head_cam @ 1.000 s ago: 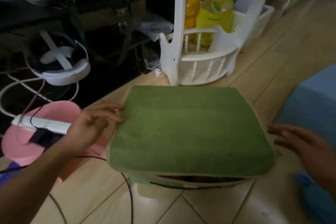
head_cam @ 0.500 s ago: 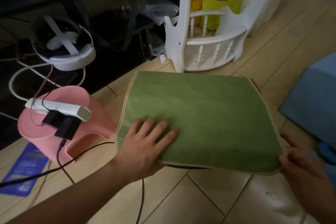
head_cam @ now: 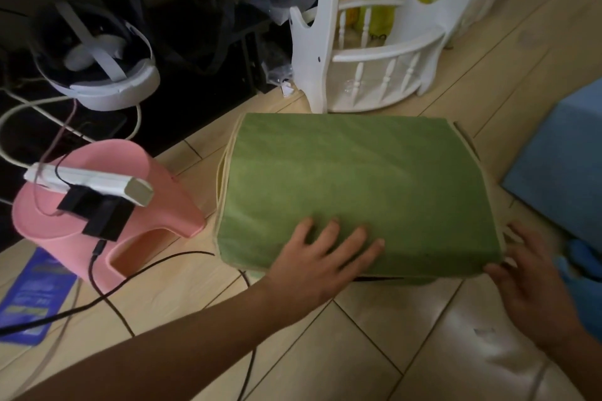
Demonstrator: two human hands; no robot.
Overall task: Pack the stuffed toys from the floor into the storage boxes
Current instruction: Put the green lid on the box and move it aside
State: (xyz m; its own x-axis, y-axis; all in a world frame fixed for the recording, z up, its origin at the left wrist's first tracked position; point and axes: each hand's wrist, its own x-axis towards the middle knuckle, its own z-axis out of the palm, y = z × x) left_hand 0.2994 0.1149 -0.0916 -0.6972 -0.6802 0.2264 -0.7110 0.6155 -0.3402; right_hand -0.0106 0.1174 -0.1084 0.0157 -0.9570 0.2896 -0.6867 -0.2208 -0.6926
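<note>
My left hand [head_cam: 321,262] flat on green box lid [head_cam: 355,192] at 6; right hand [head_cam: 534,286] open at 4. Lid soft, bendy, prob light; grab edges.

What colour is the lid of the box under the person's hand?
Green, with a pale beige edge; the lid shows plainly in the head view.

A green fabric storage box [head_cam: 358,185] with cream piping sits on the wooden floor [head_cam: 358,345]; its soft lid is closed flat over the top.
</note>
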